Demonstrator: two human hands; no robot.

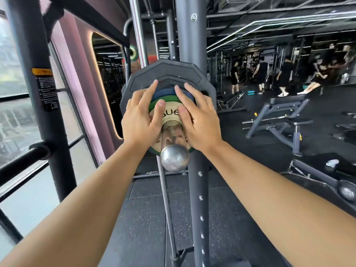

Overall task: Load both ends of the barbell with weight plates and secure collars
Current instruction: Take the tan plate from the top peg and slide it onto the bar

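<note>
Your left hand (141, 116) lies flat on the stacked plates, grip apart, fingers spread up to the black plate (169, 72), thumb on the tan plate (171, 113). The barbell (174, 158) end pokes out below them, towards you. Your right hand (200, 120) presses the blue plate (165, 92), fingers straight, clamping nothing.

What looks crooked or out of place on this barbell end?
Nothing stands out. The black plate, blue plate and green-rimmed plate look squarely stacked on the sleeve, left hand and right hand pressing them. No collar shows yet.
</note>
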